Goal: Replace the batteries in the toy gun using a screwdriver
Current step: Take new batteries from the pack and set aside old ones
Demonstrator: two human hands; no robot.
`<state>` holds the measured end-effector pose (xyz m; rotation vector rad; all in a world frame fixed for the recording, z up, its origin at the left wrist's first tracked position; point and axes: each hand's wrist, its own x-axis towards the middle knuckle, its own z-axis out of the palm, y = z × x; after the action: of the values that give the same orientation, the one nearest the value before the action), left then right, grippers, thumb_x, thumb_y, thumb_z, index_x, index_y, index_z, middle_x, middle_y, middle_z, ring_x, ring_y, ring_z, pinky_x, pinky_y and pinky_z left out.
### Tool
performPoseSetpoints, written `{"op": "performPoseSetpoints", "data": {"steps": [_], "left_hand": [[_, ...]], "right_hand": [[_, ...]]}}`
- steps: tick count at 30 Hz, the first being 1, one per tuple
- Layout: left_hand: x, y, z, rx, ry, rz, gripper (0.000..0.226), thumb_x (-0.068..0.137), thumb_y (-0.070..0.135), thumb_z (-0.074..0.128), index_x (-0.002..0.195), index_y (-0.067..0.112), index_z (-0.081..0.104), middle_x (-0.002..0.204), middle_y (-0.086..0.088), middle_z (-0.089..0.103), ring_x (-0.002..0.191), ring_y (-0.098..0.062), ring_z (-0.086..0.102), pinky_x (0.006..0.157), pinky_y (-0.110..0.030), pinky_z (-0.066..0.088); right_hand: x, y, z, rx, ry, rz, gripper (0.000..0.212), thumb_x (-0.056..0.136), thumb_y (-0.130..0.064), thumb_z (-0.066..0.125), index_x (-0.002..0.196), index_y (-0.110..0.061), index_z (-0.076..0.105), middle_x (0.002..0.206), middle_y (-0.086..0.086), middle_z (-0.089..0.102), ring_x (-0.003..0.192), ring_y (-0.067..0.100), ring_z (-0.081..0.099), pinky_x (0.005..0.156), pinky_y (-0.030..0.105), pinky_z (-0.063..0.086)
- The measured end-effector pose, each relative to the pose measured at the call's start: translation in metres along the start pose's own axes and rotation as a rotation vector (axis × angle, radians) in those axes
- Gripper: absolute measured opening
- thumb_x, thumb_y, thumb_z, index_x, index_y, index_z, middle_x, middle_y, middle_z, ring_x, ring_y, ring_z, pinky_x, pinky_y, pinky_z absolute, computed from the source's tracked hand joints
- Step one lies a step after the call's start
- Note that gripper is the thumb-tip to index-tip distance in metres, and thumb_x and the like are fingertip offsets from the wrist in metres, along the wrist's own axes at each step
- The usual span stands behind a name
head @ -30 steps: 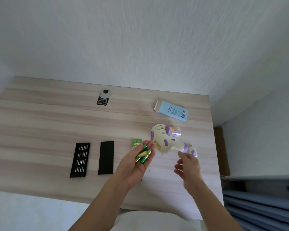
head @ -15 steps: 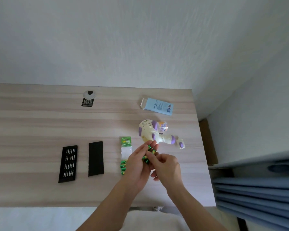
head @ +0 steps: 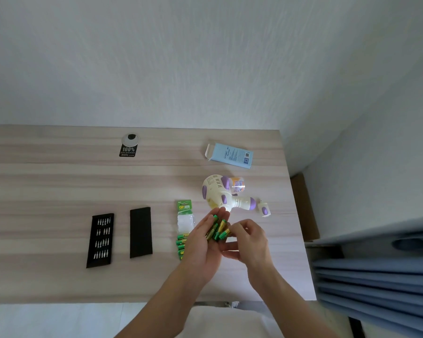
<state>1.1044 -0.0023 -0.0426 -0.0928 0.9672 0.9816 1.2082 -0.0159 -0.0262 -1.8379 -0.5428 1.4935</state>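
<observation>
Several batteries (head: 217, 231) across left fingers (head: 220, 212)

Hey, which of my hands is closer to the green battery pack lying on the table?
Left. The left hand hovers right beside the battery pack, overlapping its right edge in view; the right hand is farther right, beyond the left hand.

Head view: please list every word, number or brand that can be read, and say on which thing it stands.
"100%": black tag; the line under it is blurred.
"BUBBLE": label on the toy gun; the rest is blurred.
"GP": green battery pack; the signs beside it are blurred.
Blue box: print too small to read.
Batteries in the left hand: print too small to read.
</observation>
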Motion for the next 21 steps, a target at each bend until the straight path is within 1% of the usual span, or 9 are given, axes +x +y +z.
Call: {"op": "performPoseSetpoints", "data": {"steps": [2, 4, 6, 10, 13, 15, 17, 19, 21], "left_hand": [[0.000, -0.001, 0.001, -0.004, -0.009, 0.003, 0.028, 0.102, 0.016, 0.046, 0.117, 0.008, 0.069, 0.118, -0.013, 0.070, 0.104, -0.025, 0.065, 0.095, -0.047, 0.049], [-0.001, -0.002, 0.004, 0.039, -0.015, 0.010, 0.027, 0.103, 0.017, 0.047, 0.116, 0.009, 0.069, 0.115, -0.010, 0.073, 0.101, -0.022, 0.069, 0.075, -0.041, 0.058], [-0.002, -0.004, 0.007, 0.071, -0.011, 0.021, 0.026, 0.102, 0.016, 0.048, 0.115, 0.009, 0.070, 0.113, -0.009, 0.074, 0.095, -0.019, 0.072, 0.063, -0.035, 0.057], [-0.004, -0.006, 0.011, 0.094, -0.019, 0.054, 0.025, 0.102, 0.016, 0.049, 0.111, 0.010, 0.071, 0.111, -0.008, 0.074, 0.092, -0.019, 0.072, 0.060, -0.032, 0.057], [-0.005, -0.010, 0.012, 0.125, -0.025, 0.049, 0.028, 0.103, 0.019, 0.047, 0.118, 0.011, 0.069, 0.116, -0.006, 0.073, 0.097, -0.025, 0.068, 0.056, -0.030, 0.053], [-0.007, -0.012, 0.012, 0.146, -0.022, 0.041, 0.029, 0.104, 0.021, 0.044, 0.119, 0.015, 0.068, 0.115, -0.002, 0.073, 0.084, -0.022, 0.069, 0.050, -0.027, 0.047], [-0.008, -0.014, 0.013, 0.157, -0.013, 0.045, 0.030, 0.105, 0.022, 0.042, 0.121, 0.017, 0.067, 0.115, 0.000, 0.072, 0.076, -0.018, 0.070, 0.052, -0.026, 0.040], [-0.008, -0.015, 0.012, 0.138, -0.014, 0.053, 0.032, 0.106, 0.022, 0.040, 0.125, 0.017, 0.065, 0.115, 0.000, 0.073, 0.075, -0.017, 0.069, 0.051, -0.026, 0.034], [-0.007, -0.015, 0.010, 0.088, -0.021, 0.040, 0.034, 0.106, 0.023, 0.040, 0.128, 0.015, 0.063, 0.119, -0.001, 0.072, 0.081, -0.018, 0.069, 0.049, -0.027, 0.034]], "right_hand": [[0.001, -0.001, -0.002, -0.004, -0.008, -0.006, 0.008, 0.092, -0.012, 0.063, 0.094, -0.004, 0.063, 0.087, 0.017, 0.073, 0.068, 0.028, 0.075, 0.065, 0.043, 0.063], [0.002, 0.000, -0.003, -0.007, -0.013, -0.020, 0.008, 0.091, -0.013, 0.067, 0.095, -0.007, 0.065, 0.088, 0.015, 0.073, 0.067, 0.028, 0.075, 0.063, 0.040, 0.063], [0.001, 0.001, -0.004, -0.007, -0.020, -0.042, 0.009, 0.091, -0.015, 0.070, 0.096, -0.008, 0.068, 0.088, 0.014, 0.073, 0.067, 0.028, 0.075, 0.061, 0.037, 0.062], [0.002, 0.004, -0.007, 0.012, -0.028, -0.058, 0.014, 0.089, -0.019, 0.075, 0.094, -0.007, 0.070, 0.089, 0.016, 0.073, 0.069, 0.030, 0.074, 0.064, 0.040, 0.063], [0.005, 0.008, -0.005, -0.033, -0.019, -0.062, 0.019, 0.090, -0.024, 0.073, 0.092, -0.006, 0.070, 0.086, 0.016, 0.072, 0.065, 0.025, 0.073, 0.064, 0.039, 0.063], [0.005, 0.009, -0.004, -0.100, -0.027, -0.080, 0.024, 0.093, -0.027, 0.068, 0.087, -0.004, 0.069, 0.077, 0.014, 0.070, 0.059, 0.020, 0.069, 0.061, 0.036, 0.062], [0.007, 0.010, -0.002, -0.175, -0.044, -0.085, 0.032, 0.097, -0.028, 0.062, 0.082, -0.001, 0.064, 0.062, 0.007, 0.064, 0.050, 0.015, 0.060, 0.057, 0.035, 0.054], [0.008, 0.009, -0.003, -0.211, -0.071, -0.071, 0.035, 0.100, -0.028, 0.055, 0.078, -0.001, 0.058, 0.055, 0.003, 0.057, 0.047, 0.014, 0.052, 0.055, 0.035, 0.047], [0.009, 0.006, -0.007, -0.168, -0.108, -0.045, 0.031, 0.102, -0.023, 0.047, 0.079, -0.003, 0.055, 0.056, 0.005, 0.056, 0.048, 0.017, 0.051, 0.054, 0.033, 0.046]]}}
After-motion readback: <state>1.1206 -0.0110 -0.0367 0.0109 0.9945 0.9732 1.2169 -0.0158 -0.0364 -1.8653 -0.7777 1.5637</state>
